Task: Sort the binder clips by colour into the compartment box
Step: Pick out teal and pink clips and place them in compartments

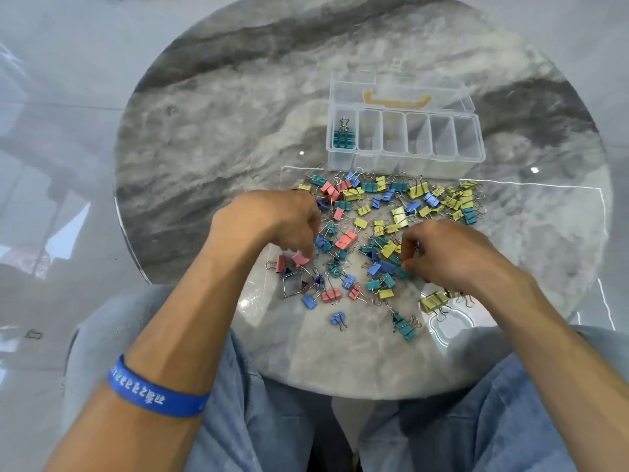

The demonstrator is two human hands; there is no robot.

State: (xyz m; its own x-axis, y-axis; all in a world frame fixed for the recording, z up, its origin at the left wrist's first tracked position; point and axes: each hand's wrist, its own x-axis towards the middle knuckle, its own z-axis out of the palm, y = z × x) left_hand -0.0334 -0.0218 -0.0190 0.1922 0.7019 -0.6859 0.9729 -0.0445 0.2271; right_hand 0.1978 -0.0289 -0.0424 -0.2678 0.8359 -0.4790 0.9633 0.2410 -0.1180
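Both forearms extend forward from the bottom edge of the view over a round, marble-patterned surface (238, 107).

Left hand (272, 226): back of the hand faces up, wrist bent slightly downward. The fingers (308, 248) are curled down into the left part of the clip pile, next to a pink clip (300, 258). Whether they pinch a clip cannot be told, because the fingertips are hidden by the hand. A blue wristband (153, 393) sits on the left forearm.

Right hand (452, 253): back of the hand faces up, fingers curled toward the left. The fingertips meet at a teal clip (405, 274) at the near right of the pile; the grip itself is not clearly visible.

Binder clips (384, 229): yellow, blue, teal and pink clips lie scattered loose on the surface between the person and the box. Yellow clips cluster at the far right of the pile.

Compartment box (405, 137): clear plastic, lid open and standing at the rear, placed just beyond the pile. It has six compartments in a row. The leftmost compartment contains teal clips (343, 137).
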